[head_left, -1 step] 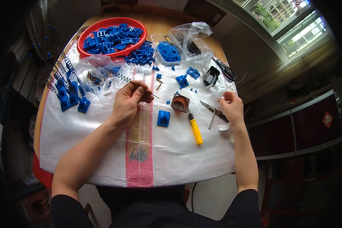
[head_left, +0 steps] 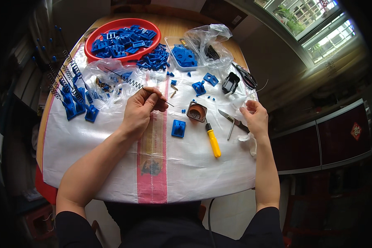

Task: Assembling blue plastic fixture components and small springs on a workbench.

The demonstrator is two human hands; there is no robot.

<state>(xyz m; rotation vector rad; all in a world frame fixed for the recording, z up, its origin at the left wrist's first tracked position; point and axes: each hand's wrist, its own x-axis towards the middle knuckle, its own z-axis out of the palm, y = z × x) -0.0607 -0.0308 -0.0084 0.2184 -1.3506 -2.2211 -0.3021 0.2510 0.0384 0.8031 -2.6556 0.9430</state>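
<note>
Head view. Left hand (head_left: 137, 110): thumb and fingers closed in a pinch, knuckles up, gripping a black coiled wire (head_left: 130, 82). Position of wire: left of the middle of the table, over the white woven sheet (head_left: 206, 177). Long axis: oblique, running from far left to near right through the grip. Coiled section lies on the far-left side of the fingers, with a thin straight end beyond it pointing far left, in front of a clear plastic bag (head_left: 107, 97). Opposite end: short, straight, emerging past the fingertips and pointing near right, toward the brown-filled cup (head_left: 196, 112), well apart from it. Contact between this tip and the sheet: cannot tell.

Right hand (head_left: 257, 118): at the right table edge, fingers bent, thumb and index nearly together, beside crumpled white plastic (head_left: 239, 101). Whether anything is pinched there: cannot tell.

Nearby: knife (head_left: 226, 115) and thin metal rod (head_left: 231, 129) just left of the right hand; yellow-handled screwdriver (head_left: 213, 143), handle toward the wearer, shaft end next to the cup; blue block (head_left: 178, 128) on the sheet, left of the screwdriver.
</note>
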